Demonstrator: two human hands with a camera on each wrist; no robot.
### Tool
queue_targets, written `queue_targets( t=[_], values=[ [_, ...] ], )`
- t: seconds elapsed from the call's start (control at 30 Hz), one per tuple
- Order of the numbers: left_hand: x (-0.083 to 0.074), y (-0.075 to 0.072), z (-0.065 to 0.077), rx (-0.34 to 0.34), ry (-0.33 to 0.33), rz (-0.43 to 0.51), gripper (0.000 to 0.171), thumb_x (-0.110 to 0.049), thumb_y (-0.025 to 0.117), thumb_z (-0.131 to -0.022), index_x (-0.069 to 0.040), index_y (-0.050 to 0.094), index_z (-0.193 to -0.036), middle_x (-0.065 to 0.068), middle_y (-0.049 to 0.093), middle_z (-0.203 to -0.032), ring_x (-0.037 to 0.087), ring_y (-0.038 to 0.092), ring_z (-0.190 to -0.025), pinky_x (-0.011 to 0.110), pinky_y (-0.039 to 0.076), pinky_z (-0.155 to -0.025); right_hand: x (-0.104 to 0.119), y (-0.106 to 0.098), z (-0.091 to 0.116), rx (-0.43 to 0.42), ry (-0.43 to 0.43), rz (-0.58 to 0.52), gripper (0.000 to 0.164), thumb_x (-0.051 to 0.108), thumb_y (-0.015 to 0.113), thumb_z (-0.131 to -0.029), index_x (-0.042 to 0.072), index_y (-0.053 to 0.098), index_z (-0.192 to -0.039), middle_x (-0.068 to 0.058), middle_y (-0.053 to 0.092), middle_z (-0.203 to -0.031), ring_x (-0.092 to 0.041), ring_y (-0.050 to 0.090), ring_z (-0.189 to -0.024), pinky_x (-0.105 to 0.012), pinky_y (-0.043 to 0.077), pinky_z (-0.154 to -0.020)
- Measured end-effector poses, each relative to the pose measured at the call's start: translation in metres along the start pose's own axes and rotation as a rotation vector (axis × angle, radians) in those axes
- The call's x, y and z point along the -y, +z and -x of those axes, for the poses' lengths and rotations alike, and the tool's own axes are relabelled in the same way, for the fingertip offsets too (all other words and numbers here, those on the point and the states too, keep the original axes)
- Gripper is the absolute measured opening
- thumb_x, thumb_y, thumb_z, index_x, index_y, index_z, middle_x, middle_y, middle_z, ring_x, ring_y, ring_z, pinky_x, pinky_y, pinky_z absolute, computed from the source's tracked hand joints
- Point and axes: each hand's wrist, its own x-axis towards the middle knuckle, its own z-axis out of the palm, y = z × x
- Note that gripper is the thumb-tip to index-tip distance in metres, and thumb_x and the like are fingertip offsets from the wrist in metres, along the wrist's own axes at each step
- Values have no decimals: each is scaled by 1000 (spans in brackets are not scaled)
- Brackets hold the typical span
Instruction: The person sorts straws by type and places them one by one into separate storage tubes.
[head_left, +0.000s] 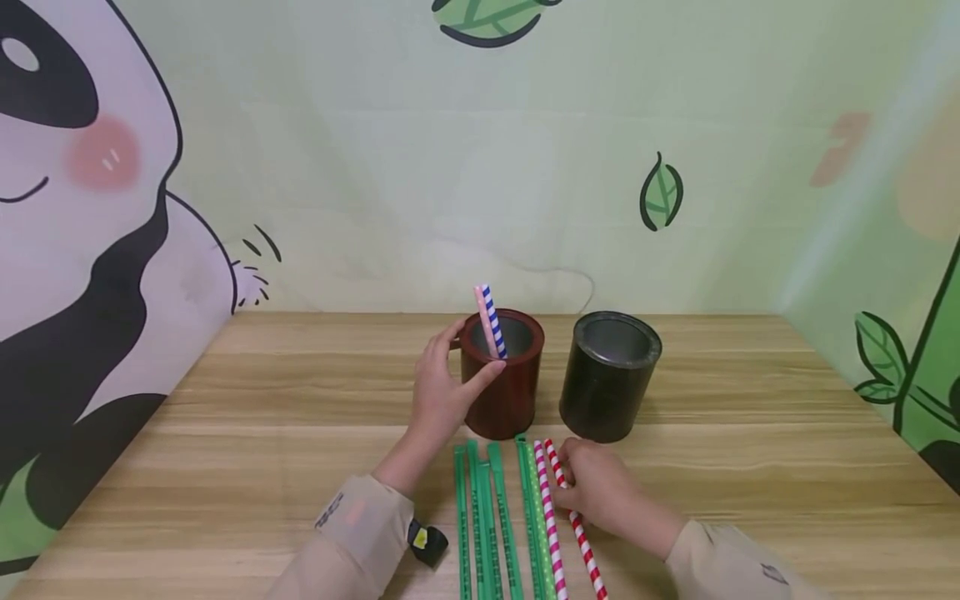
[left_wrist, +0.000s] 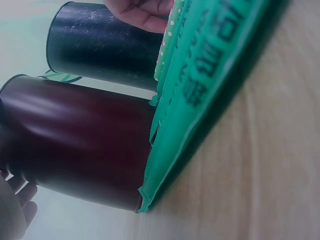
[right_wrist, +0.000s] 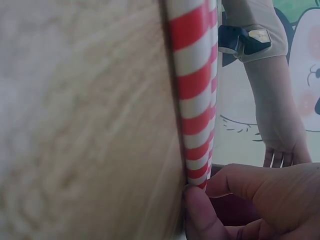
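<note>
My left hand (head_left: 441,385) holds a dark red mug (head_left: 506,400) from its left side, thumb across the front near the rim and fingers behind. A pink straw (head_left: 485,321) and a blue-striped straw (head_left: 492,321) lean inside it. My right hand (head_left: 609,492) pinches a red-striped straw (right_wrist: 194,120) between thumb and fingers near its far end. Left of that straw lie a magenta-striped straw (head_left: 550,517), a green dotted straw (head_left: 542,508) and several green wrapped, printed strips (left_wrist: 200,75); what is inside the wrappers is hidden.
A black mug (head_left: 606,392) stands upright right of the red one, beyond my right hand. The wooden table (head_left: 750,400) ends at a printed backdrop (head_left: 360,208) with a panda and leaves. The left wrist wears a black strap device (head_left: 427,543).
</note>
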Motion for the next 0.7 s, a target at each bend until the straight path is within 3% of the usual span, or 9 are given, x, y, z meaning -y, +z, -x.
queue_targets(
  t=[0.43, 0.7],
  values=[
    [2, 0, -1, -3, 0, -13, 78, -43, 76, -79, -12, 43, -143, 10, 53, -137, 28, 49, -124, 54, 41, -103, 0, -2, -1, 8, 29, -28, 23, 7, 79, -73, 2, 60, -86, 2, 47, -59, -11, 43, -53, -22, 32, -51],
    [3, 0, -1, -6, 5, 3, 79, -42, 76, -79, -11, 43, -143, 10, 53, -137, 30, 49, -124, 55, 41, -103, 2, -15, -1, 11, 71, -145, 29, 1, 75, -73, -1, 62, -99, 0, 52, -65, -11, 47, -55, -21, 38, -49]
  ],
)
